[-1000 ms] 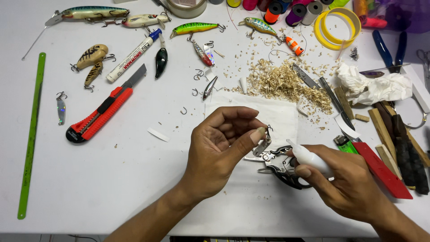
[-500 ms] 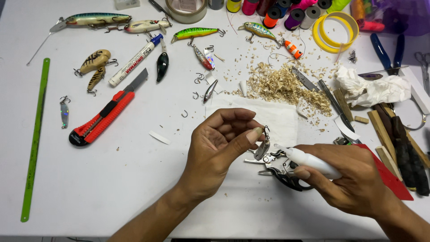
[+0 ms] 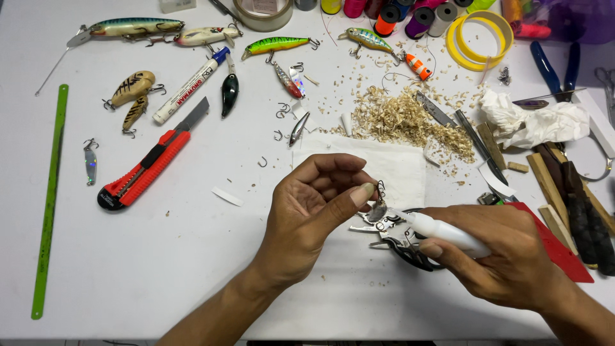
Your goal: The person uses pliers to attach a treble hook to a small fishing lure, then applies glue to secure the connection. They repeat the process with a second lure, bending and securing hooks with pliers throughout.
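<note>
The left hand (image 3: 314,208) pinches a small silver lure (image 3: 377,211) between thumb and fingers, with a little hook (image 3: 381,189) sticking up at the top. The right hand (image 3: 506,253) grips a white glue bottle (image 3: 442,232) and points its thin tip right at the lure, almost touching it. Just under both hands lie small pliers (image 3: 400,242) with black handles, on a white paper towel (image 3: 384,163). The lure sits up off the towel, between the two hands. Further out there is a pile of wood shavings (image 3: 403,118), a red knife (image 3: 144,168) with its blade out, a white marker (image 3: 189,86), a green ruler (image 3: 50,198), and many painted lures, like the green one (image 3: 278,45). Loose hooks (image 3: 282,110) lie on the table (image 3: 160,269) too. I think a hard squeeze could push out too much glue, and it could run onto the fingers and stick them. The hook is very near the thumb, so a slip could prick the skin. The lure is tiny and could drop onto the pliers
</note>
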